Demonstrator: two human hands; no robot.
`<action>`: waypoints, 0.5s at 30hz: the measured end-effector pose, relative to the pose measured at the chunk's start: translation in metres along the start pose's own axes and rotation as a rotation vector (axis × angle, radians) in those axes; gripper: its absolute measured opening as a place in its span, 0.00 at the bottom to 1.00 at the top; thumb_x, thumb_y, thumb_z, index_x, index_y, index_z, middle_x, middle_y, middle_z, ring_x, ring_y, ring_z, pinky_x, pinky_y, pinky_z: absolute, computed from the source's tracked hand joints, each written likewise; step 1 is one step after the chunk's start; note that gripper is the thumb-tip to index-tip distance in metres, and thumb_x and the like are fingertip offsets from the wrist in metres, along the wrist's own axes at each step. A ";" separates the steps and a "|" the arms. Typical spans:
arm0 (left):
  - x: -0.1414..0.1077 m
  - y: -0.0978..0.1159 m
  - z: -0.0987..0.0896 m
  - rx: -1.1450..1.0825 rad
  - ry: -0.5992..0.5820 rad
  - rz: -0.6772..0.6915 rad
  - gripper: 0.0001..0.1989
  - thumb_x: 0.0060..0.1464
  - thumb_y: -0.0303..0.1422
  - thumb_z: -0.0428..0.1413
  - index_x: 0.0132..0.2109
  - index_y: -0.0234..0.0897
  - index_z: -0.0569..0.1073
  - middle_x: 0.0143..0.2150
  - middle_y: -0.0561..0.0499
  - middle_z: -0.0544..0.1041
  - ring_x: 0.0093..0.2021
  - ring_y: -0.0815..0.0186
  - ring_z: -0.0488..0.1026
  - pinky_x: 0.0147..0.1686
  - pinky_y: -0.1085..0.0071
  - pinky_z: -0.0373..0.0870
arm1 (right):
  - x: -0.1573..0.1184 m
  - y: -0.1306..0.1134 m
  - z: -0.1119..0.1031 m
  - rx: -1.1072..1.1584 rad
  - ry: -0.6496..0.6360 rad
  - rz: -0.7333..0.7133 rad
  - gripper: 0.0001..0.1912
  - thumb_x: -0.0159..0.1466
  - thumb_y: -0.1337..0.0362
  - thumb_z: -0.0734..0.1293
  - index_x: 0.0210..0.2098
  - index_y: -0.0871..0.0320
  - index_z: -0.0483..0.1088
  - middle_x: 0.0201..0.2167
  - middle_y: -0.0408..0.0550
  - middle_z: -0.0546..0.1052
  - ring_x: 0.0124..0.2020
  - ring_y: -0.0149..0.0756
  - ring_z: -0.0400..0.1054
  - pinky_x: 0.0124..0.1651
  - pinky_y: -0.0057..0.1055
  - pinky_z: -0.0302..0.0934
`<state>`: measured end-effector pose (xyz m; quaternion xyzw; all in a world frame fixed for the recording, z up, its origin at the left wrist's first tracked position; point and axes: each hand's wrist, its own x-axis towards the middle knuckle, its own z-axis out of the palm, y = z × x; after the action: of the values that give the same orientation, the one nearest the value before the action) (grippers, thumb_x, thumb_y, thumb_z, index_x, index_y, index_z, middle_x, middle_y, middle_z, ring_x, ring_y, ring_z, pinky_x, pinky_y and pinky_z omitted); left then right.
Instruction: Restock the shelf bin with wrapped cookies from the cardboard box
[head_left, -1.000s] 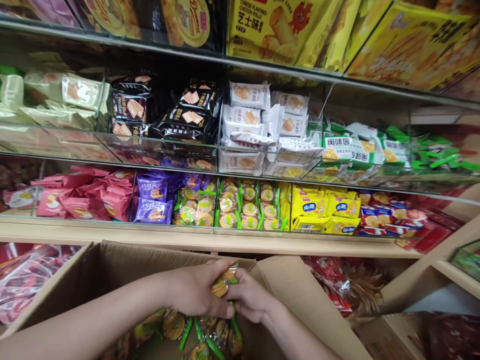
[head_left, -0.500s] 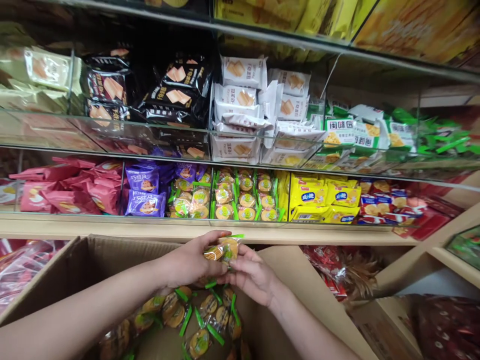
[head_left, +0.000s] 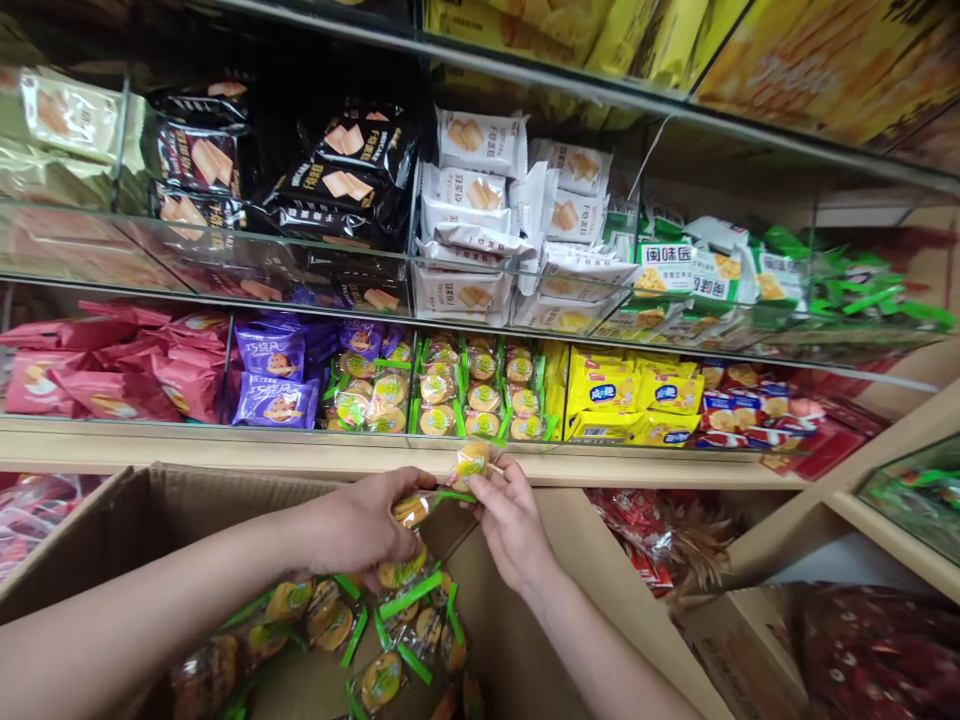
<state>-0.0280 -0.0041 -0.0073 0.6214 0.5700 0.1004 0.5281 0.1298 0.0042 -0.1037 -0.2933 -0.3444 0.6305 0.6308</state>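
Note:
My right hand [head_left: 516, 525] pinches a biscuit packet [head_left: 470, 466] between thumb and fingers, just in front of the lower shelf edge. Closed around another clear, green-edged packet [head_left: 412, 510] is my left hand [head_left: 349, 530], a little lower and to the left. Below the left fingers another packet [head_left: 403, 570] shows; whether it is held I cannot tell. More loose packets of the same kind [head_left: 381, 682] lie in the open cardboard box [head_left: 225, 490] under my hands. Matching packets [head_left: 481, 398] stand stacked in the lower shelf compartments.
Purple packets [head_left: 276, 400] and pink packets [head_left: 112, 390] fill compartments to the left; yellow packets [head_left: 604, 390] sit to the right. A glass shelf [head_left: 465, 325] above bears black, white and green packs. A wooden ledge [head_left: 225, 448] runs along the front.
My hands have drawn apart. The right one has lifted a packet up toward the shelf, while the left stays lower with its own. The view has shifted slightly right.

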 end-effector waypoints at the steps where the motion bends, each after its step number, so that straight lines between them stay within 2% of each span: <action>1: -0.001 0.000 0.002 0.009 -0.044 -0.016 0.38 0.39 0.30 0.54 0.59 0.39 0.51 0.45 0.45 0.69 0.27 0.68 0.70 0.22 0.74 0.69 | 0.000 0.001 0.000 -0.012 0.008 -0.027 0.20 0.52 0.64 0.69 0.42 0.55 0.59 0.35 0.45 0.72 0.35 0.31 0.68 0.33 0.25 0.61; 3: -0.002 -0.001 0.006 -0.013 -0.118 -0.014 0.37 0.39 0.29 0.54 0.59 0.39 0.52 0.45 0.45 0.70 0.32 0.65 0.71 0.22 0.76 0.68 | -0.001 0.006 0.000 -0.077 0.003 -0.101 0.29 0.52 0.65 0.68 0.49 0.52 0.52 0.35 0.44 0.72 0.36 0.32 0.68 0.38 0.29 0.61; 5: -0.002 -0.002 0.010 -0.062 -0.144 -0.013 0.38 0.38 0.29 0.54 0.59 0.40 0.51 0.50 0.44 0.67 0.34 0.65 0.71 0.21 0.77 0.68 | -0.003 0.011 0.001 -0.176 -0.025 -0.178 0.32 0.54 0.66 0.67 0.53 0.51 0.47 0.36 0.45 0.72 0.36 0.32 0.67 0.41 0.31 0.61; 7: -0.002 -0.004 0.013 -0.123 -0.126 -0.018 0.37 0.38 0.29 0.54 0.58 0.39 0.52 0.58 0.43 0.59 0.33 0.67 0.71 0.21 0.77 0.69 | -0.005 0.015 0.000 -0.283 -0.065 -0.228 0.26 0.55 0.65 0.65 0.51 0.52 0.52 0.39 0.47 0.70 0.35 0.31 0.67 0.40 0.30 0.61; 9: -0.002 -0.004 0.013 -0.174 -0.098 -0.022 0.38 0.37 0.29 0.55 0.58 0.39 0.52 0.61 0.42 0.52 0.32 0.68 0.71 0.21 0.77 0.69 | -0.004 0.016 -0.001 -0.355 -0.060 -0.251 0.18 0.55 0.63 0.65 0.44 0.55 0.58 0.41 0.48 0.69 0.34 0.31 0.67 0.36 0.28 0.62; 11: -0.002 -0.003 0.013 -0.192 -0.083 -0.030 0.38 0.38 0.29 0.55 0.58 0.38 0.51 0.59 0.40 0.57 0.31 0.69 0.71 0.22 0.76 0.70 | -0.002 0.015 -0.003 -0.392 -0.028 -0.244 0.15 0.53 0.63 0.67 0.38 0.57 0.60 0.40 0.48 0.68 0.31 0.30 0.66 0.33 0.27 0.62; 15: -0.004 0.001 0.011 -0.145 0.010 -0.065 0.39 0.39 0.31 0.55 0.59 0.37 0.50 0.45 0.43 0.70 0.23 0.72 0.69 0.23 0.72 0.71 | 0.003 0.012 -0.006 -0.430 -0.002 -0.216 0.13 0.50 0.62 0.69 0.30 0.58 0.61 0.32 0.46 0.69 0.28 0.29 0.64 0.30 0.26 0.60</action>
<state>-0.0206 -0.0131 -0.0094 0.5622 0.5838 0.1271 0.5718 0.1275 0.0079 -0.1164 -0.3815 -0.5006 0.4722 0.6172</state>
